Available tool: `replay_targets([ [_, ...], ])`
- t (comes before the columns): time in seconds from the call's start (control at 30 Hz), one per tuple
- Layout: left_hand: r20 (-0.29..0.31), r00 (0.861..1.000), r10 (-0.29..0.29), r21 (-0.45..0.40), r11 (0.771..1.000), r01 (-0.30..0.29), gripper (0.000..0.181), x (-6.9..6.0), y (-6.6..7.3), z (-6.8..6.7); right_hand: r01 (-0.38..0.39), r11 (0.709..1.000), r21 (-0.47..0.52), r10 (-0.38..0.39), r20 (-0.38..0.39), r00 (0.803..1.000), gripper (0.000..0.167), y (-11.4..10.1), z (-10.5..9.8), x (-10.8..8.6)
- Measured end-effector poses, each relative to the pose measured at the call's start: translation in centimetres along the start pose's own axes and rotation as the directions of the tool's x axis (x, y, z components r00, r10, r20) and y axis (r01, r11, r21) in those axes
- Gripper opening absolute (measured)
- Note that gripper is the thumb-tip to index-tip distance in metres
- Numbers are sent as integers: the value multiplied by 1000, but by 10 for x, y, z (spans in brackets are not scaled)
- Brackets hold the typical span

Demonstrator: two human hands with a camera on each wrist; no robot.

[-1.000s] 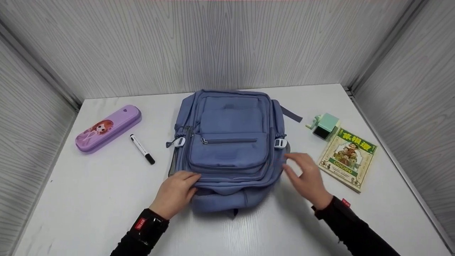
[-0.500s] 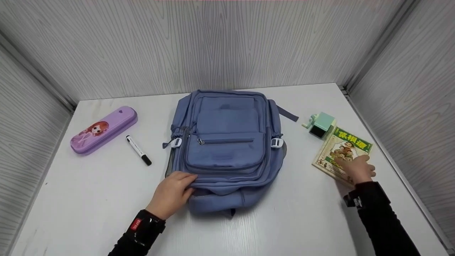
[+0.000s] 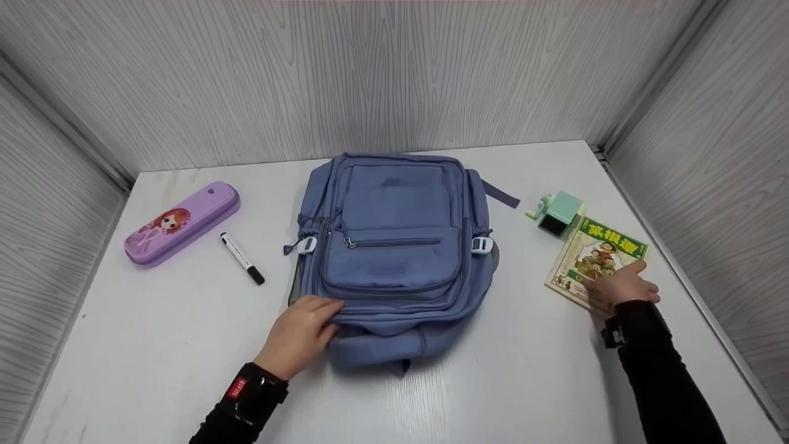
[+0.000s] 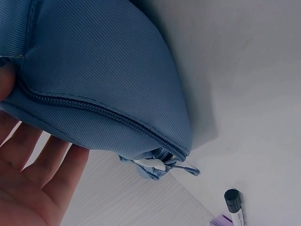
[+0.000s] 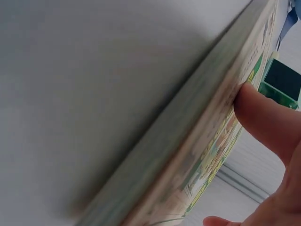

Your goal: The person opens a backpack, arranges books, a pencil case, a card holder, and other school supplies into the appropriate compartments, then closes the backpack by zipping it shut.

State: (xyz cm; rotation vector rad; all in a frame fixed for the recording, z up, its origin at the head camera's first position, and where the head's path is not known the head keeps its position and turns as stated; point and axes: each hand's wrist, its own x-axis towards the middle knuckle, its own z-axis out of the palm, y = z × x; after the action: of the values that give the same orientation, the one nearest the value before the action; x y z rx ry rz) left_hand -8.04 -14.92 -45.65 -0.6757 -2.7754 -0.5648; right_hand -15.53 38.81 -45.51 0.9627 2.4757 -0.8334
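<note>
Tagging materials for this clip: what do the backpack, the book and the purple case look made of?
Backpack: matte woven fabric, perhaps synthetic; fine ribbed weave and stitched seams show in the left wrist view.
Book: paper with a printed cover; page edges show; gloss unclear.
Purple case: perhaps plastic or moulded foam, smooth; its rounded shell looks stiff.

I see the backpack (image 3: 394,265) lying mid-table (image 3: 154,345), before the rear wall (image 3: 370,80). Left of it: the marker (image 3: 242,258), then the pencil case (image 3: 182,225). Right: the book (image 3: 601,250), the sharpener (image 3: 564,208) just beside its far-left corner. Left grip (image 3: 296,336) at the backpack's near-left edge; right grip (image 3: 622,287) at the book.
</note>
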Motion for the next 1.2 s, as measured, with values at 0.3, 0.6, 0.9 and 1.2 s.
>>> replay_targets([
  [0.3, 8, 1000, -17, -8, 1000, 17, 36, -2, 0, 0, -93, 985, 146, 85, 62, 994, 121, 9, -11, 5],
  [0.6, 32, 999, -7, -13, 1000, 7, 33, 0, 0, -7, 53, 960, 275, -23, -113, 993, 58, 42, -4, 14],
  [0.9, -98, 989, 110, 67, 992, -104, 11, 20, 1, -23, 129, 793, 596, -179, 25, 984, 49, 58, -25, -10],
  [1.2, -217, 970, 111, 81, 992, -95, 6, 53, 1, -50, 202, 316, 927, -278, -113, 954, 56, 67, -40, -60],
])
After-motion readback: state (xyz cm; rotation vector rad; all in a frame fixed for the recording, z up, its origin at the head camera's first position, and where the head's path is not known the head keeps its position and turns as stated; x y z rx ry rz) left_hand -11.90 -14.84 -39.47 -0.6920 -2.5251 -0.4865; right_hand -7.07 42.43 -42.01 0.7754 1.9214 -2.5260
